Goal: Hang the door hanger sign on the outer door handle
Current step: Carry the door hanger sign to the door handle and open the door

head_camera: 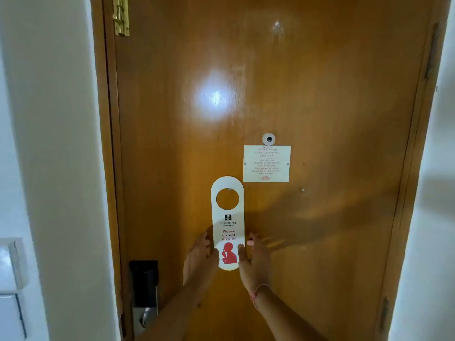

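A white door hanger sign (227, 217) with a round hole at its top and red "Please do not disturb" lettering stands upright against the closed wooden door (320, 99). My left hand (200, 259) grips its lower left edge and my right hand (253, 260) grips its lower right edge. Low on the left of the door is a black lock plate (144, 281) with a silver handle (145, 316) below it, partly hidden by my left forearm. This is the door's inner side; no outer handle shows.
A white notice plate (266, 163) is screwed to the door under a peephole (268, 139). A brass bolt (120, 16) sits at the top left. White walls flank the frame, with a switch panel (12, 286) on the left wall.
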